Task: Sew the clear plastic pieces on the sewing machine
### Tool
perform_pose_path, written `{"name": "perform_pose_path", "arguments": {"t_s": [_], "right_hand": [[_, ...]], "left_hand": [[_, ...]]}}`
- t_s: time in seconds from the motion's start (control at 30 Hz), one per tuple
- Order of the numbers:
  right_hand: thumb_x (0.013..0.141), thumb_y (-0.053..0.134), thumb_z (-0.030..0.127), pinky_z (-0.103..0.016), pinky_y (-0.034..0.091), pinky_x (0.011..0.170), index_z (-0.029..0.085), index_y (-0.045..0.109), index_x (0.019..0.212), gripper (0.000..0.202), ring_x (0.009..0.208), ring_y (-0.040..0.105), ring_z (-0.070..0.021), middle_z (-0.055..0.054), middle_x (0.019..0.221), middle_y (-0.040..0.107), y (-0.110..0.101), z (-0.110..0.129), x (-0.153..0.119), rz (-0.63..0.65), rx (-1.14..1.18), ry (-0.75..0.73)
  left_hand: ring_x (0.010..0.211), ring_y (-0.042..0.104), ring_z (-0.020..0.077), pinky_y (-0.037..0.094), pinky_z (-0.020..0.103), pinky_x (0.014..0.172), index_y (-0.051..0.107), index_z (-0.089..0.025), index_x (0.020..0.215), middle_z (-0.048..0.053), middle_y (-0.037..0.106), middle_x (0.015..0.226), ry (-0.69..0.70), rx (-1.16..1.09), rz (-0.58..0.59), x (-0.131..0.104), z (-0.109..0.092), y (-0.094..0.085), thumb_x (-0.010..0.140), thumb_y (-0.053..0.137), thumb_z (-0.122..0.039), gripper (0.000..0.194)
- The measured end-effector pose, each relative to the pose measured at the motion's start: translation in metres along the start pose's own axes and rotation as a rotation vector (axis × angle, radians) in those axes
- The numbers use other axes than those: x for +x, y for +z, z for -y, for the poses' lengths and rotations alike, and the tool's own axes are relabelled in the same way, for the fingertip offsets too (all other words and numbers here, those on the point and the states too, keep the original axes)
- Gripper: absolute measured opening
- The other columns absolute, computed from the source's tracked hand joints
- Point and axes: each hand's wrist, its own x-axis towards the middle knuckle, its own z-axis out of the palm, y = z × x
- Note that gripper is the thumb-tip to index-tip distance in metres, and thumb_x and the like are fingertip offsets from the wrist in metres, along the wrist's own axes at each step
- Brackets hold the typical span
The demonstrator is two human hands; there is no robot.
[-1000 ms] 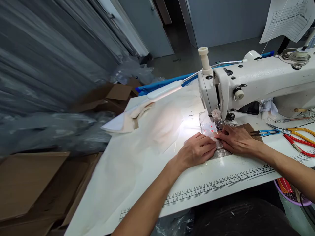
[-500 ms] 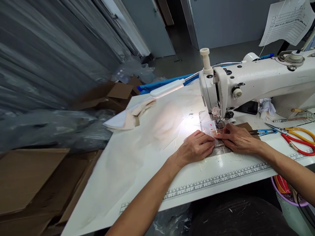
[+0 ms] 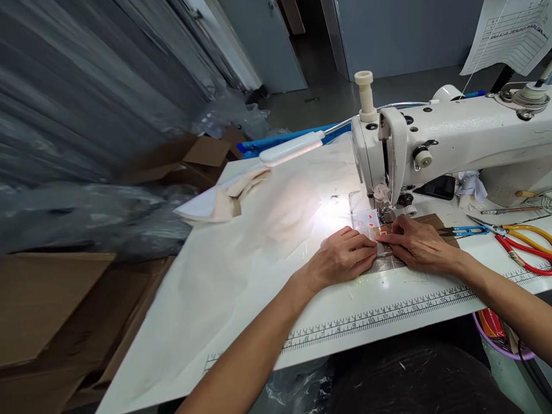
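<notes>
My left hand [image 3: 346, 253] rests on the sewing machine bed, its fingers bent close together at the near left edge of a clear sheet with red marks [image 3: 365, 220]. Opposite it, my right hand [image 3: 416, 244] has thumb and forefinger brought together over the same small work area. Fingertips of both hands nearly meet just in front of the presser foot [image 3: 385, 215]. What lies between the fingers is mostly covered. A shiny grey mesh-like patch [image 3: 387, 263] shows below them, and a flat brown piece [image 3: 433, 223] lies beyond my right hand.
The white sewing machine [image 3: 457, 129] stands on the right. Blue thread snips [image 3: 468, 231] and red-and-yellow-handled scissors [image 3: 524, 241] lie beside my right forearm. Cream fabric [image 3: 245, 187] lies at the table's left edge, under a lamp [image 3: 291, 148]. Cardboard boxes [image 3: 52, 305] stand to the left.
The view has shifted slightly. Both hands keep nearly the same place and pose by the presser foot, with no clear movement of the work.
</notes>
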Motion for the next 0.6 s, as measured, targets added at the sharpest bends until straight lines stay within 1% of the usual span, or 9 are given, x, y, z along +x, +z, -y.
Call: {"name": "perform_pose_path", "arguments": {"t_s": [0.17,0.33,0.43,0.6], "right_hand": [[0.097,0.040,0.023,-0.037,0.053,0.083,0.023,0.060,0.132,0.040,0.089,0.061,-0.0197,-0.010,0.104,0.059,0.0008,-0.0042,-0.0027,-0.049,0.165,0.068],[0.094,0.042,0.019,-0.037,0.053,0.083,0.020,0.064,0.128,0.040,0.087,0.062,-0.0192,-0.010,0.103,0.061,0.0023,-0.0064,-0.0043,-0.073,0.177,0.066],[0.094,0.043,0.018,-0.036,0.052,0.082,0.020,0.068,0.122,0.038,0.087,0.061,-0.0188,-0.010,0.103,0.061,0.0006,-0.0046,-0.0046,-0.068,0.167,0.034],[0.093,0.046,0.018,-0.034,0.048,0.075,0.026,0.072,0.116,0.035,0.086,0.057,-0.0191,-0.008,0.098,0.061,-0.0046,0.0004,-0.0043,-0.004,0.096,-0.092]], "left_hand": [[0.067,0.064,0.0119,0.050,0.029,0.059,0.066,-0.016,0.082,0.002,0.073,0.084,-0.011,0.003,0.017,-0.0011,-0.0006,-0.0004,0.094,0.055,-0.016,0.016],[0.067,0.064,0.0116,0.050,0.029,0.059,0.066,-0.017,0.083,0.002,0.073,0.085,-0.014,0.016,0.032,-0.0015,-0.0010,-0.0003,0.095,0.054,-0.017,0.017],[0.067,0.064,0.0116,0.049,0.029,0.059,0.066,-0.017,0.083,0.002,0.073,0.084,-0.020,0.032,0.045,-0.0021,-0.0009,0.0001,0.095,0.053,-0.018,0.018],[0.066,0.063,0.0126,0.049,0.029,0.058,0.067,-0.017,0.085,0.003,0.073,0.084,-0.033,0.033,0.065,-0.0024,-0.0025,-0.0018,0.095,0.052,-0.018,0.019]]}}
